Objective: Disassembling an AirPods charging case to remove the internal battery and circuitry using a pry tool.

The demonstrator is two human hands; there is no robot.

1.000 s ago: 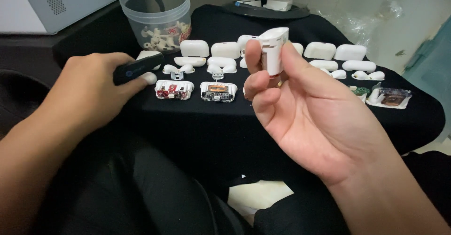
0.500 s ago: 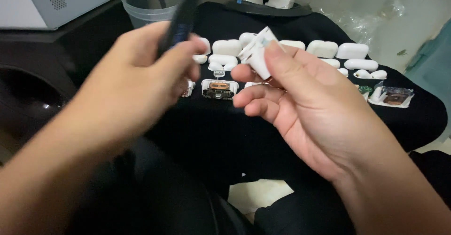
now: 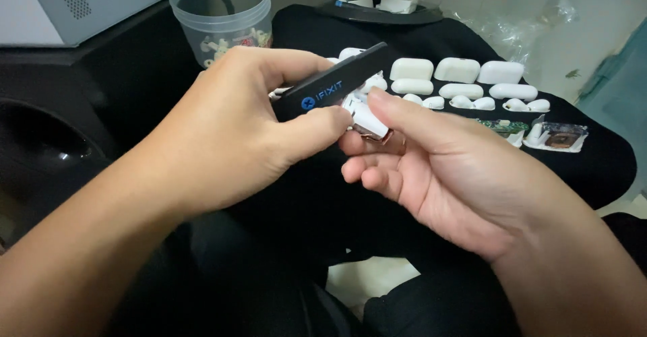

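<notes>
The left hand (image 3: pixel 229 128) has lowered its black pry tool (image 3: pixel 333 89) onto the small white case part (image 3: pixel 367 116) pinched in the right hand (image 3: pixel 438 168); probably at a seam, so lever gently

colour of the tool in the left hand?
Black with blue markings; the pry tool in the left hand shows best in the head view.

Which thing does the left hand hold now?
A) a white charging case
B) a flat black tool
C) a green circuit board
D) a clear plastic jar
B: the left hand pinches a flat black tool against the small white part that the right hand holds.
</notes>
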